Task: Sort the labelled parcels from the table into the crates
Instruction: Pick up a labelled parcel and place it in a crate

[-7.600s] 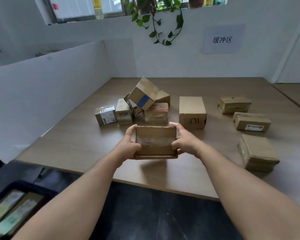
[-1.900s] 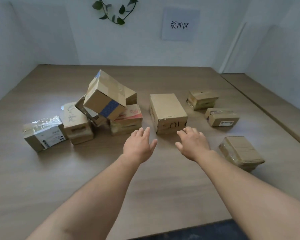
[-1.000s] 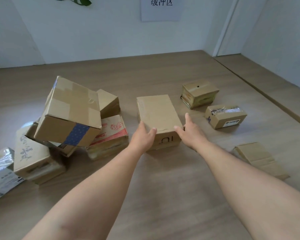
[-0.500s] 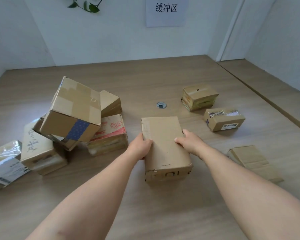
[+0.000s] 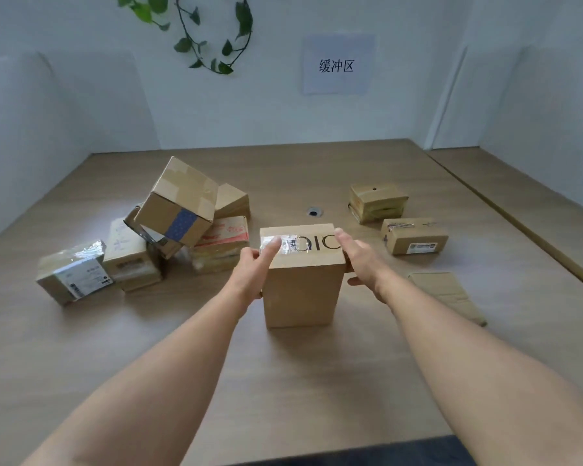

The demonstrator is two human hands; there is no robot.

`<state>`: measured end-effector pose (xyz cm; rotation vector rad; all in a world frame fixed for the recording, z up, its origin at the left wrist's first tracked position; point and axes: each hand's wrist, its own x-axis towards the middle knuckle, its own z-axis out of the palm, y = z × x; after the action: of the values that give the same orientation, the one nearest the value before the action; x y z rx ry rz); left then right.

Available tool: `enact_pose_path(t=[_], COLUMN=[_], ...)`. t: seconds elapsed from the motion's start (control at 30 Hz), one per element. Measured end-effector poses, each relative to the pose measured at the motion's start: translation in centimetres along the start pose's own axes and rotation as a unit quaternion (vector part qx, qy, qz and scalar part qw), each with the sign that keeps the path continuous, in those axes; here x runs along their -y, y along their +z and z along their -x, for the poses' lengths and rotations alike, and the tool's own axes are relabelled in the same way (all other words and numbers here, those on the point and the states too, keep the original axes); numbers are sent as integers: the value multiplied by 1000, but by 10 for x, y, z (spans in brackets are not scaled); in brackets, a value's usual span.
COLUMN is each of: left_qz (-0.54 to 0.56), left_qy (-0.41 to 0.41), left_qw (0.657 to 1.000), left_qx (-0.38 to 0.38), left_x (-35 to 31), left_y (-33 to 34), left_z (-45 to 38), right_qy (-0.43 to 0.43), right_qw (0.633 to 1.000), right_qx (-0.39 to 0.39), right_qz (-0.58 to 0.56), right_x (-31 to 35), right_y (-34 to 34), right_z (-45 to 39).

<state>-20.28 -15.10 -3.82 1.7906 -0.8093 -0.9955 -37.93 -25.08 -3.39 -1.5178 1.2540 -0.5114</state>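
A brown cardboard parcel [image 5: 300, 290] with black letters and clear tape on its upper face stands on end on the wooden table [image 5: 283, 381]. My left hand [image 5: 253, 274] holds its upper left edge, with the index finger lying across the taped top. My right hand [image 5: 360, 260] holds the upper right edge, fingers over the corner and thumb spread low beside the side face. No crate is in view.
At the left lies a heap: a tilted box with blue tape [image 5: 179, 203], a red-printed box [image 5: 223, 243] and a plastic-wrapped labelled parcel [image 5: 71, 270]. At the right are two small parcels [image 5: 377, 200] [image 5: 414, 235] and a flat one [image 5: 446, 294]. White partitions wall the table.
Both hands reached the lettered parcel, pulled it toward me across the table, and tipped it from lying flat onto its end. The lettered face now points up.
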Motion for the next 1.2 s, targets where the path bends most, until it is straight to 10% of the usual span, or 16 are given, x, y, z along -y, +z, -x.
enact_pose_path(t=[0.17, 0.53, 1.2], left_qz=[-66, -10, -99], left_qy=[-21, -57, -24], left_qw=[997, 998, 989], left_qx=[-43, 18, -106], left_x=[8, 45, 133], left_y=[5, 9, -43], left_z=[47, 141, 230], right_qy=[-15, -2, -176], right_qw=[999, 967, 919], right_qx=[-18, 212, 219], right_qz=[46, 140, 278], right_x=[-14, -34, -59], right_y=[-3, -10, 98], right_z=[36, 112, 170])
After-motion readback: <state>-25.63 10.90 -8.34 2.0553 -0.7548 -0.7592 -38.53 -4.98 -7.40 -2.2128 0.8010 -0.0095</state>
